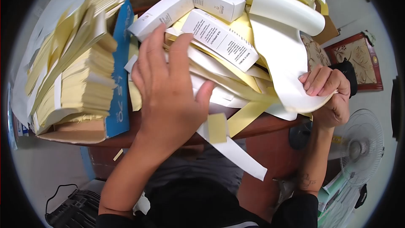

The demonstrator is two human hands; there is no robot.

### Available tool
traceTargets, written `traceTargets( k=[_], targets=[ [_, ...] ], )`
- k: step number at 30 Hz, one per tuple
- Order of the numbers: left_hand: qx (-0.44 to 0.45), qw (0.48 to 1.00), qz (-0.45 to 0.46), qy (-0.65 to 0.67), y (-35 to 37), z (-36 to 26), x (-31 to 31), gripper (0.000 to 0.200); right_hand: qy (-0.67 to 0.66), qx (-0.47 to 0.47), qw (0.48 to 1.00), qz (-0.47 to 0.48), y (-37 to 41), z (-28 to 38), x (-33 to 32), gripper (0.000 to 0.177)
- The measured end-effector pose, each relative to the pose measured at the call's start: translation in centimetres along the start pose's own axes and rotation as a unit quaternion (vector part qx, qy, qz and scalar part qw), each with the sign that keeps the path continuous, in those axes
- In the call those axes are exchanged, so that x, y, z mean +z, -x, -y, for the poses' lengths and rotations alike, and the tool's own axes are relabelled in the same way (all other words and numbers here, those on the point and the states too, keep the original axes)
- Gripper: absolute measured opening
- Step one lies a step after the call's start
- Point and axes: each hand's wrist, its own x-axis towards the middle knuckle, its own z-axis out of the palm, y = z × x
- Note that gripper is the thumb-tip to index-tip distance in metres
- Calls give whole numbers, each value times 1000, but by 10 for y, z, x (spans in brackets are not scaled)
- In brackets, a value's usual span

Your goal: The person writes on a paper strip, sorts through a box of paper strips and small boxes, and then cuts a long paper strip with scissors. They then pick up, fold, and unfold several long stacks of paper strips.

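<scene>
My right hand (327, 90) grips the lower edge of a long white paper sheet (283, 52), fingers curled over it; the sheet's far end bends into a roll. With fingers spread, my left hand (171, 86) is over a heap of white and yellow paper strips. Its fingertips overlap a white printed carton (162, 14) and the near end of a second printed carton (221, 40) in this view. Behind them lies another white carton (217, 2). A yellow strip (249, 117) and a white strip (242, 156) hang over the table's near edge.
At the left, a blue-sided cardboard box (120, 105) holds thick stacks of yellow paper (82, 88). The dark red table edge (137, 133) runs across in front of me. A fan (358, 147) and a wood-framed floral seat (352, 59) stand at the right.
</scene>
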Motion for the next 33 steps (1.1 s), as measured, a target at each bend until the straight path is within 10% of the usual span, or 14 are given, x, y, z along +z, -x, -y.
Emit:
traceTargets(
  k=[17,24,27,33],
  targets=[
    [-11,996,81,40,-12,5,-9,84,105,40,993,-24,1,-19,10,10],
    [-7,999,42,17,-7,3,-3,80,339,49,937,62,-3,26,16,46],
    [-13,999,4,32,-4,3,3,80,422,-85,895,-119,12,37,62,57],
    [-19,999,-19,24,-1,4,5,82,506,12,849,151,54,53,136,59]
  ],
)
